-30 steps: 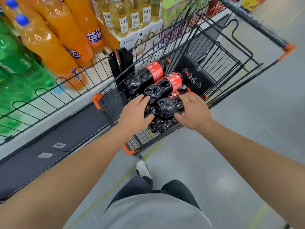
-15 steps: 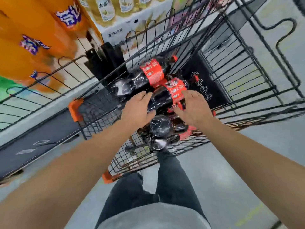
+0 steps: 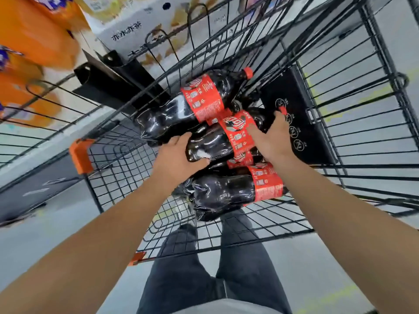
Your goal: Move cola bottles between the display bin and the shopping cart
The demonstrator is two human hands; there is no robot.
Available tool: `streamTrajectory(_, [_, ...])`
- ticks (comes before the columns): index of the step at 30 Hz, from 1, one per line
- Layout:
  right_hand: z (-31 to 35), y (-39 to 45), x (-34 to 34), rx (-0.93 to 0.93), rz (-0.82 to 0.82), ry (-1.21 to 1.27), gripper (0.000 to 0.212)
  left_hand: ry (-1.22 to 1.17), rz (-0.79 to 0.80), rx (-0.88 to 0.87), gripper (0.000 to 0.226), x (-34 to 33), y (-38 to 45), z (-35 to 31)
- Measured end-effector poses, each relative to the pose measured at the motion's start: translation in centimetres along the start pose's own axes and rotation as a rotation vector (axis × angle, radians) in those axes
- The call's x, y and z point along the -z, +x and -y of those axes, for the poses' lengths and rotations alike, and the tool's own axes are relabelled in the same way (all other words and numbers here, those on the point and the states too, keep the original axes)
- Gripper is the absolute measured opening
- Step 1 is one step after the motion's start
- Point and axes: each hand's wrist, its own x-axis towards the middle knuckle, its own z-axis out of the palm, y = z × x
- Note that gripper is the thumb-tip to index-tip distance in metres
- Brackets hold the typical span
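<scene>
1. Head cam: orange soda bottles (image 3: 34,41) sitting in display bin, far left.
2. Left hand (image 3: 179,155) gripping base of middle cola bottle (image 3: 217,141) lying in shopping cart (image 3: 340,123).
3. Right hand (image 3: 272,137) gripping its neck end.

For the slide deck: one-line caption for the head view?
Both hands grip one cola bottle lying in the shopping cart.

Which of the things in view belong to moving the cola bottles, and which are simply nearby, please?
Part of the job:
- cola bottle gripped at its base by the left hand and near its neck by the right hand
- other cola bottles
- shopping cart

Simply nearby:
- orange soda bottles
- cardboard box
</scene>
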Motion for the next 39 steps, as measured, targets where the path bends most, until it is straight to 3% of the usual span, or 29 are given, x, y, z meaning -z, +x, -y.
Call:
streamTrajectory(8, [0.5, 3.9, -2.5, -0.357, -0.014, 0.368, 0.118, -0.274, -0.004, 0.078, 0.109, -0.9, 0.3, 0.2])
streamTrajectory(11, [0.4, 5.3, -2.9, -0.402, -0.015, 0.504, 0.137, -0.296, -0.004, 0.081, 0.111, -1.1, 0.5, 0.3])
streamTrajectory(17, [0.1, 5.1, -3.4, -0.398, -0.055, 0.586, 0.133, -0.276, -0.05, 0.038, 0.108, -1.4, 0.4, 0.4])
streamTrajectory(21, [0.9, 2.9, -3.0, -0.316, -0.096, 0.657, 0.137, -0.361, -0.133, 0.002, 0.108, -1.4, -1.4, 1.0])
streamTrajectory(26, [4.1, -2.9, -2.2, -0.12, -0.194, 0.708, 0.11, -0.452, -0.242, -0.044, 0.11, 0.0, -5.4, 2.5])
streamTrajectory(32, [7.9, -12.7, -2.4, 0.162, -0.268, 0.683, 0.097, -0.541, -0.33, -0.12, 0.11, 3.1, -11.6, 6.7])
streamTrajectory(36, [10.1, -20.3, -3.8, 0.332, -0.278, 0.661, 0.105, -0.529, -0.374, -0.204, 0.105, 4.8, -15.5, 10.7])
streamTrajectory(39, [11.5, -25.4, -4.9, 0.458, -0.292, 0.618, 0.108, -0.578, -0.339, -0.214, 0.12, 5.9, -18.2, 13.2])
